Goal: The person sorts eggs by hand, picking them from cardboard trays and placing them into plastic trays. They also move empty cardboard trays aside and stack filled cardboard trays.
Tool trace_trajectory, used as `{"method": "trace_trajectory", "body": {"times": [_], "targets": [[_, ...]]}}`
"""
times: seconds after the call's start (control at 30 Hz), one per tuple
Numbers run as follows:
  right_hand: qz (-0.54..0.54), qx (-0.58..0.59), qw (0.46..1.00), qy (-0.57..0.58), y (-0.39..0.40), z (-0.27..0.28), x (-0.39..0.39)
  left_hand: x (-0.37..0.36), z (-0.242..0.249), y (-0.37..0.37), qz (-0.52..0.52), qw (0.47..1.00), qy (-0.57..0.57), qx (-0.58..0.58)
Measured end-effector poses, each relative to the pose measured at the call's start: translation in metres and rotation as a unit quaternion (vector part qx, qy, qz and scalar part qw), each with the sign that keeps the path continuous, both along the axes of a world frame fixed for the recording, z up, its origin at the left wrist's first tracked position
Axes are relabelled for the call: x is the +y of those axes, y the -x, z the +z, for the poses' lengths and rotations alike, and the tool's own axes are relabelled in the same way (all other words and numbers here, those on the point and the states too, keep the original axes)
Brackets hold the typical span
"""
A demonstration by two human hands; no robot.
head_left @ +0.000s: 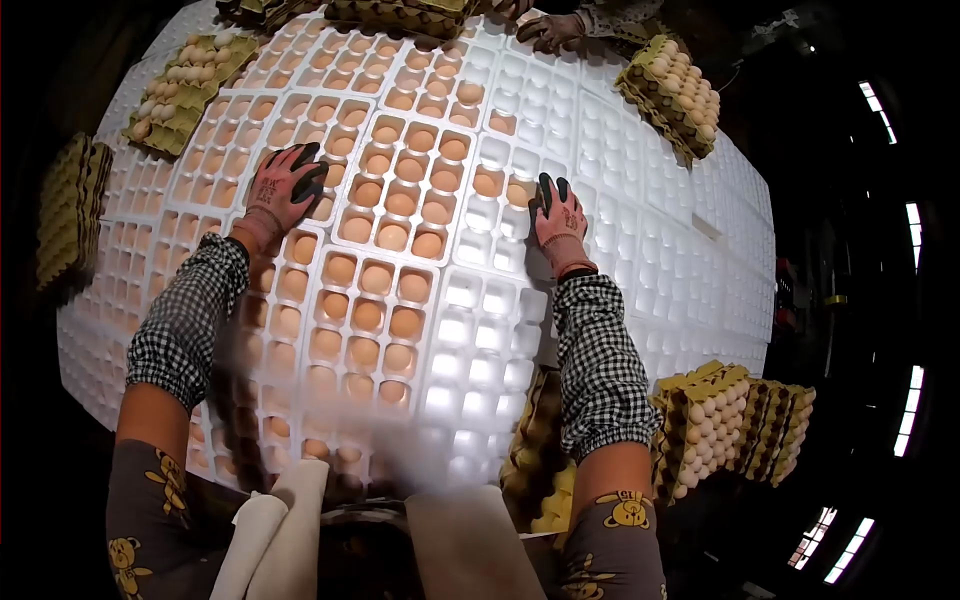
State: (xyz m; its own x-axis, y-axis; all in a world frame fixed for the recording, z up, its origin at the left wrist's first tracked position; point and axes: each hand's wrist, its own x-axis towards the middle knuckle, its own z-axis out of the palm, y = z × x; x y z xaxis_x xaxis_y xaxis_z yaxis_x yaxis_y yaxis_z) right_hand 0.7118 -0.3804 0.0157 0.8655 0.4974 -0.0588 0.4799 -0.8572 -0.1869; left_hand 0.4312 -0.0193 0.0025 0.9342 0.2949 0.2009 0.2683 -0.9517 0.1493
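My left hand (285, 190), in a pink glove with dark fingertips, reaches over a white foam tray of brown eggs (368, 193). Its fingers are stretched and slightly apart, and the palm side is hidden. On the right, my right hand (560, 217), gloved the same way, is over a white foam tray (483, 218) that holds a few eggs in its upper cups. An egg (519, 192) sits just left of its fingertips, which point away from me and look apart. I see nothing held in either hand.
Foam trays cover the broad surface, egg-filled at left and bare at right (640, 240). Stacked pulp trays with eggs stand at upper left (165, 110), upper right (672, 85) and lower right (715, 425). Another person's gloved hand (552, 32) is at the far edge.
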Motion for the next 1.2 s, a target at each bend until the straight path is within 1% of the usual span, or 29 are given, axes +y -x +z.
{"method": "trace_trajectory", "body": {"times": [0.07,0.1,0.13,0.17,0.2,0.23,0.27,0.3,0.33,0.37,0.4,0.47,0.5,0.53,0.6,0.67,0.7,0.73,0.8,0.83,0.87,0.9,0.93,0.97,1.0,1.1,1.13,1.17,1.2], "targets": [[0.08,0.027,0.966,-0.244,0.025,0.038,-0.052,0.009,-0.024,0.0,0.012,0.999,0.024,-0.022],[0.101,-0.022,0.959,-0.263,0.045,0.069,-0.086,0.003,-0.027,0.001,0.035,0.998,0.03,-0.032],[0.083,-0.024,0.961,-0.264,0.067,0.096,-0.127,-0.023,-0.005,0.004,0.047,0.997,0.012,-0.053],[0.017,-0.007,0.954,-0.299,0.094,0.117,-0.172,-0.052,0.015,0.012,0.039,0.992,0.078,-0.096],[-0.048,-0.046,0.964,-0.258,0.118,0.13,-0.223,-0.09,0.028,0.024,0.029,0.979,0.154,-0.13],[-0.127,-0.03,0.952,-0.278,0.134,0.122,-0.285,-0.139,0.038,0.036,-0.013,0.947,0.301,-0.11],[-0.218,-0.002,0.923,-0.316,0.143,0.082,-0.374,-0.194,0.041,0.054,-0.064,0.901,0.423,-0.071],[-0.278,-0.04,0.934,-0.22,0.165,0.052,-0.437,-0.249,0.044,0.073,-0.094,0.838,0.537,-0.023],[-0.334,0.086,0.931,-0.119,0.176,0.035,-0.488,-0.31,0.053,0.085,-0.126,0.762,0.634,0.028],[-0.339,0.167,0.921,-0.092,0.194,0.026,-0.501,-0.365,0.049,0.093,-0.133,0.742,0.656,0.045],[-0.338,0.205,0.911,-0.118,0.21,0.016,-0.51,-0.41,0.041,0.096,-0.058,0.698,0.704,0.12],[-0.324,0.244,0.893,-0.196,0.232,0.015,-0.506,-0.477,0.023,0.08,-0.07,0.768,0.636,0.016],[-0.305,0.258,0.884,-0.242,0.237,0.019,-0.499,-0.5,0.018,0.07,-0.034,0.741,0.669,0.043],[-0.255,0.293,0.866,-0.315,0.233,0.022,-0.474,-0.492,0.02,0.075,0.054,0.738,0.672,0.029],[-0.189,0.29,0.852,-0.393,0.243,0.049,-0.45,-0.494,0.041,0.081,0.113,0.819,0.562,-0.007],[-0.073,0.089,0.923,-0.367,0.266,0.068,-0.431,-0.484,0.057,0.09,0.11,0.808,0.576,-0.053],[-0.136,0.169,0.882,-0.419,0.272,0.08,-0.417,-0.474,0.067,0.099,0.096,0.817,0.566,-0.047],[-0.062,0.107,0.919,-0.373,0.279,0.077,-0.412,-0.462,0.068,0.11,0.081,0.796,0.596,-0.071],[0.071,-0.052,0.956,-0.28,0.29,0.068,-0.4,-0.425,0.083,0.142,0.056,0.814,0.563,-0.128],[0.123,-0.016,0.946,-0.299,0.298,0.073,-0.379,-0.404,0.072,0.158,0.091,0.798,0.578,-0.143],[0.173,0.024,0.933,-0.316,0.306,0.078,-0.358,-0.383,0.106,0.173,0.079,0.746,0.639,-0.17],[0.16,-0.005,0.955,-0.248,0.322,0.069,-0.334,-0.357,0.105,0.191,0.098,0.711,0.673,-0.179],[0.109,0.034,0.938,-0.327,0.33,0.046,-0.307,-0.331,0.104,0.21,0.108,0.706,0.673,-0.194],[0.084,0.147,0.898,-0.406,0.344,0.057,-0.268,-0.298,0.091,0.233,0.133,0.717,0.657,-0.189],[0.046,0.248,0.839,-0.482,0.357,0.067,-0.23,-0.27,0.084,0.255,0.129,0.73,0.638,-0.207],[0.005,0.368,0.772,-0.518,0.395,0.065,-0.155,-0.219,0.098,0.308,0.19,0.741,0.61,-0.208],[0.013,0.375,0.769,-0.518,0.404,0.057,-0.135,-0.203,0.096,0.323,0.203,0.736,0.611,-0.208],[-0.002,0.414,0.76,-0.502,0.414,0.053,-0.118,-0.183,0.089,0.339,0.18,0.745,0.607,-0.212],[-0.005,0.451,0.763,-0.463,0.419,0.047,-0.107,-0.171,0.079,0.355,0.198,0.711,0.637,-0.22]]}}
